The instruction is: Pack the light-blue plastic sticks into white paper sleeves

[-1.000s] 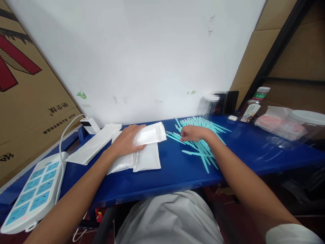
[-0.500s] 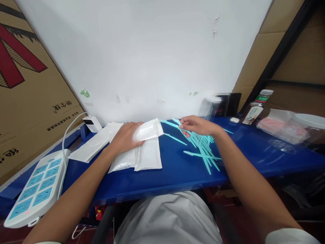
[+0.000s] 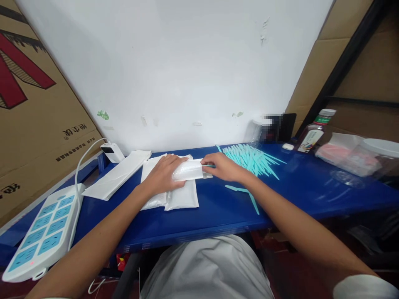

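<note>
My left hand [image 3: 163, 174] is closed round a white bubble mailer [image 3: 189, 170], its mouth facing right. Fingers of my right hand [image 3: 223, 167] pinch a thin teal eyebrow razor [image 3: 208, 166] at that mouth; how far it reaches inside is hidden. Under and beside my left hand lie other white mailers [image 3: 182, 197] on the blue table. A fanned pile of teal razors [image 3: 249, 160] spreads beyond my right wrist, and two loose razors [image 3: 238, 189] lie nearer the table's front edge.
Flat white mailers [image 3: 120, 174] are stacked at the left, by a white power strip [image 3: 64, 226] and a small white device [image 3: 112, 153] with a cable. To the right stand a bottle [image 3: 314, 132] and a clear lidded tub [image 3: 380, 160]. A wall [image 3: 187, 74] rises behind.
My right hand has moved left from the razor pile to the mouth of the mailer. The mailer has tilted and dropped slightly. Razors that lay between mailer and pile no longer show there.
</note>
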Demonstrator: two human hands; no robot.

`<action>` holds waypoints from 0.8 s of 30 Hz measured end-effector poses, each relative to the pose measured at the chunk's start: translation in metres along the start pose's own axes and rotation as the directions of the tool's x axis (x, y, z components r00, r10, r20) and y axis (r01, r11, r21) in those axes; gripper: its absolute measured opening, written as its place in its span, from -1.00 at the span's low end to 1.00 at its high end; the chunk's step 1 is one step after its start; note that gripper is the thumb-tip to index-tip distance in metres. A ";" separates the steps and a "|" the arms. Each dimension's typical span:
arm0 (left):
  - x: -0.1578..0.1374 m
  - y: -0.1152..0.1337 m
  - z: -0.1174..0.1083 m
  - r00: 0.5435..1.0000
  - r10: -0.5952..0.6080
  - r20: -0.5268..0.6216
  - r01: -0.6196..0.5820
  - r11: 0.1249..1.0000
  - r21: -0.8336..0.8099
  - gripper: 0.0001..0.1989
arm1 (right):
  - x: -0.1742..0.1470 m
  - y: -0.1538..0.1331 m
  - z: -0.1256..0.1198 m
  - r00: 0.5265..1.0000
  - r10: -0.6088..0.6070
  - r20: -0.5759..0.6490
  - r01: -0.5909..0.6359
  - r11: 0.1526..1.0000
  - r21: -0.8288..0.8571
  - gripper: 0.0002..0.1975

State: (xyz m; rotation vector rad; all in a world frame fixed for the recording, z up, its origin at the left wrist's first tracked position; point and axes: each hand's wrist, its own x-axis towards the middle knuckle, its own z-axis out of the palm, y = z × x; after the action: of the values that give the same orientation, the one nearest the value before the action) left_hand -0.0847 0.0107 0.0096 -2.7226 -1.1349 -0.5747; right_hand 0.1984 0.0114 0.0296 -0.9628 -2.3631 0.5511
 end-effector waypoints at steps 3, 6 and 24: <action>0.002 0.004 -0.002 0.997 -0.053 -0.051 0.051 0.997 -0.053 -0.34 | -0.001 -0.010 0.005 0.992 -0.072 -0.105 0.073 0.997 0.004 -0.82; 0.004 0.005 -0.011 0.965 -0.151 -0.214 0.122 0.982 -0.142 -0.45 | -0.004 -0.014 -0.004 0.918 -0.063 -0.391 0.116 0.987 0.115 -0.75; 0.001 0.002 -0.025 0.873 -0.275 -0.404 0.189 0.952 -0.239 -0.37 | 0.001 0.050 -0.006 0.886 0.426 0.185 -0.342 0.867 -0.363 -0.63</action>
State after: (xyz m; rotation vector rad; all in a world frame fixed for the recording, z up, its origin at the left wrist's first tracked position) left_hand -0.0902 0.0034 0.0327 -2.4195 -1.3435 -1.3142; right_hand 0.2266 0.0464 0.0074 -1.6311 -2.5512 0.4678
